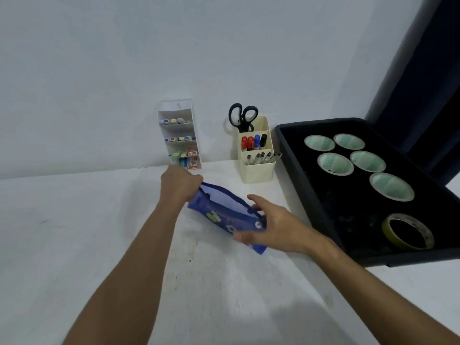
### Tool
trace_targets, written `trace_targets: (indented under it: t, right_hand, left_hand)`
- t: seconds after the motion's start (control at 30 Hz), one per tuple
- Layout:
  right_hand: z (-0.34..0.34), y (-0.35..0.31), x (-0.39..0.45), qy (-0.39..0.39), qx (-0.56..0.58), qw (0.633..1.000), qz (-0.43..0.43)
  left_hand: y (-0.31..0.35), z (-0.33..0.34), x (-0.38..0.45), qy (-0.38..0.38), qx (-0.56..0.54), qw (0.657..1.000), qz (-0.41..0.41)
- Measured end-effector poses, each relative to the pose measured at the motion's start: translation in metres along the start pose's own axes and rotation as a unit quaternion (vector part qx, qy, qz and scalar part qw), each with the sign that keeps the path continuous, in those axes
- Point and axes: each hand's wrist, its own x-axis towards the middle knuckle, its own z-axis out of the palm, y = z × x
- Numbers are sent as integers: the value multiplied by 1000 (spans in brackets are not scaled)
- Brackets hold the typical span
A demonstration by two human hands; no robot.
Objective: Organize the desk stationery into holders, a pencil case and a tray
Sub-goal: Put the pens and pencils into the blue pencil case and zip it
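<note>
A blue pencil case [224,215] lies on the white desk [99,245] with its mouth open upward. My left hand [180,184] pinches its far left end. My right hand [271,224] grips its near right end, thumb under and fingers over the edge. Behind stands a white tiered holder [180,135] with rows of highlighters and small boxes at the bottom. A cream holder [257,155] carries black scissors [242,117], red, blue and black markers, and several pens. A black tray [298,170] on the right holds several tape rolls [334,163].
A yellowish tape ring [408,235] lies near the tray's front. A dark curtain [428,70] hangs at the far right. The wall [99,83] runs close behind the holders.
</note>
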Motion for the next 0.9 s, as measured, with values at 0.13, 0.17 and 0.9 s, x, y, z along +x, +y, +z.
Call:
trace_targets:
  t: [0.13,0.17,0.9]
  right_hand:
    - [13,13,9,63,-8,998,-5]
    - [16,16,14,108,23,994,-3]
    - [12,19,25,252,209,940,-93]
  left_hand:
    - [-20,-9,8,24,-26,998,-46]
    - [-23,-10,9,28,-32,998,-47]
    - [32,23,-56,-197,55,957,205]
